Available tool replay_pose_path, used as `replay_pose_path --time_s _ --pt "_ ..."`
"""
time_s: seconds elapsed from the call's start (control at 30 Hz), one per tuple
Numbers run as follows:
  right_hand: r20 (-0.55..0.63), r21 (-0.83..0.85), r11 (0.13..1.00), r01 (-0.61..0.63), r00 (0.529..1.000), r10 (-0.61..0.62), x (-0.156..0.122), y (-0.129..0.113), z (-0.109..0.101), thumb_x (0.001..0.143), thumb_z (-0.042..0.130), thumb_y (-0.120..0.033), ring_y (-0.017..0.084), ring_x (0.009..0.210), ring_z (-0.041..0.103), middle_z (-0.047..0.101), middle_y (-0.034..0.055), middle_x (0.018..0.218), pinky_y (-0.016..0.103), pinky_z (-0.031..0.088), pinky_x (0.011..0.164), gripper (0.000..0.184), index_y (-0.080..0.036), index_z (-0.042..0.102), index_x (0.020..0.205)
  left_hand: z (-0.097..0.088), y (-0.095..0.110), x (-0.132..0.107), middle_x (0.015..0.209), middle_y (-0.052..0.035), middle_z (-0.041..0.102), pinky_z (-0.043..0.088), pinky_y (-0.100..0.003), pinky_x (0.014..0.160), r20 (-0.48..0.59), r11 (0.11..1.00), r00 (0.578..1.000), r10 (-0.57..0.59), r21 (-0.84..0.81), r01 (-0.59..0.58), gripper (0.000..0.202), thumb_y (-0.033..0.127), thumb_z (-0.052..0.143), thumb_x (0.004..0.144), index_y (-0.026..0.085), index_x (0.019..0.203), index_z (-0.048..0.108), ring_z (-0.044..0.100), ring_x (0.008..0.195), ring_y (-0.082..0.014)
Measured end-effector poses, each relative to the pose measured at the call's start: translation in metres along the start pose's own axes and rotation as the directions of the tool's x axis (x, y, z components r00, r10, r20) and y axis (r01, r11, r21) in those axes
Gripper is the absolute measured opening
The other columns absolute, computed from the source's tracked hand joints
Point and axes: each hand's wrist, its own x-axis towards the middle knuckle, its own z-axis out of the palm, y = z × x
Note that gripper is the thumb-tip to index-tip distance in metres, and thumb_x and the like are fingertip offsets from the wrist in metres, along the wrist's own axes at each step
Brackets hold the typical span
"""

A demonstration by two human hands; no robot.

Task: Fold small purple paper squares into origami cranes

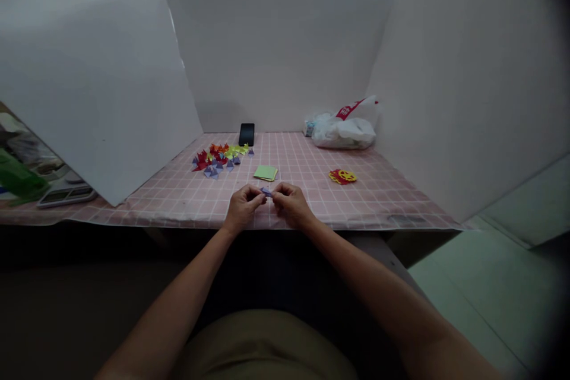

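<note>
1. Your left hand (243, 206) and right hand (290, 204) meet at the near edge of the table, thumbs and fingertips facing each other
2. Both pinch a small purple paper piece (266, 192) between them; left fingers clamped on its left end, right fingers clamped on its right end
3. The purple piece sits just above the pink checked tablecloth (187, 196), near the front middle; cannot tell whether it touches the cloth
4. Its fold shape is too small to make out
5. A green paper stack (266, 173) lies flat just beyond your hands, apart from them
6. A pile of folded paper shapes (220, 158), red, orange, yellow and purple, lies further back to the left, well apart from your left hand
7. A black phone (246, 134) lies flat at the back, just behind that pile
8. A red and yellow cutout (342, 176) lies to the right of the green stack, well apart from your right hand
9. A white plastic bag (345, 129) sits in the back right corner against the white boards (276, 53)
10. The boards wall the table on three sides
11. A calculator (66, 195) lies outside the left board
</note>
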Motion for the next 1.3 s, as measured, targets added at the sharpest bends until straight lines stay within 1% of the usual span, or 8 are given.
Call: replay_pose_path --time_s 0.17,0.37,0.53,0.7,0.83,1.0,1.3 --pt "0.017 -0.012 1.0 -0.005 1.0 0.006 0.0002 0.0011 -0.0009 0.067 0.067 -0.029 0.007 0.039 0.042 0.048 -0.0076 0.049 0.019 0.033 0.036 0.02 -0.02 0.051 0.063 -0.0001 0.0029 0.0 0.068 -0.0005 0.067 0.049 -0.029 0.068 0.0 1.0 1.0 0.005 0.001 -0.005 0.014 0.029 0.07 0.073 0.017 0.071 0.062 0.063 0.068 -0.0155" --pt "0.066 -0.025 0.999 -0.022 0.998 0.023 0.0004 -0.0008 -0.0013 0.067 0.066 -0.029 0.008 0.038 0.042 0.047 -0.0075 0.046 0.02 0.034 0.037 0.018 -0.02 0.051 0.062 -0.0001 0.003 -0.0004 0.065 0.0001 0.066 0.047 -0.028 0.065 0.001 1.0 1.0 0.002 0.009 -0.002 0.012 0.025 0.069 0.07 0.017 0.067 0.061 0.061 0.064 -0.0145" --pt "0.102 -0.041 0.999 -0.021 0.994 0.025 0.0006 -0.0034 -0.0009 0.071 0.068 -0.036 0.008 0.039 0.043 0.05 -0.0061 0.048 0.021 0.034 0.038 0.023 -0.019 0.054 0.063 0.0 -0.0002 -0.0011 0.063 0.0006 0.066 0.047 -0.027 0.063 0.007 1.0 1.0 -0.009 0.027 0.008 0.011 0.024 0.068 0.071 0.018 0.067 0.061 0.061 0.06 -0.0142" --pt "0.1 -0.051 0.998 -0.029 0.994 0.034 0.0008 -0.0016 -0.0011 0.069 0.072 -0.038 0.008 0.039 0.043 0.051 -0.0061 0.049 0.02 0.032 0.038 0.026 -0.019 0.055 0.064 -0.0006 -0.0023 -0.001 0.064 0.0001 0.067 0.047 -0.027 0.063 0.017 0.999 1.0 -0.014 0.036 0.014 0.012 0.026 0.07 0.071 0.018 0.068 0.061 0.062 0.062 -0.0145" --pt "0.086 -0.069 0.997 -0.022 0.996 0.028 0.0018 0.0018 -0.0016 0.071 0.071 -0.037 0.007 0.038 0.041 0.049 -0.0068 0.048 0.019 0.031 0.038 0.026 -0.019 0.054 0.063 -0.0004 -0.0025 -0.0008 0.064 0.0001 0.066 0.047 -0.027 0.063 0.015 0.999 1.0 -0.012 0.04 0.012 0.012 0.026 0.069 0.072 0.018 0.068 0.061 0.062 0.061 -0.0142" --pt "0.101 -0.073 0.997 0.003 0.995 0.004 0.0023 0.0024 -0.002 0.072 0.07 -0.034 0.007 0.039 0.042 0.05 -0.0062 0.049 0.019 0.032 0.038 0.024 -0.019 0.054 0.063 -0.0003 -0.0033 -0.0005 0.064 0.0003 0.066 0.047 -0.027 0.063 0.017 0.999 1.0 -0.012 0.04 0.011 0.012 0.025 0.069 0.072 0.018 0.068 0.06 0.062 0.061 -0.0145" --pt "0.106 -0.064 0.998 -0.007 0.994 0.014 0.0023 0.0011 -0.0022 0.069 0.064 -0.026 0.008 0.039 0.043 0.05 -0.0061 0.047 0.02 0.033 0.038 0.014 -0.019 0.055 0.062 -0.0005 -0.0011 -0.0011 0.063 0.0 0.066 0.048 -0.027 0.063 0.017 0.999 1.0 -0.005 0.049 0.004 0.012 0.023 0.068 0.072 0.018 0.067 0.059 0.062 0.061 -0.0144"
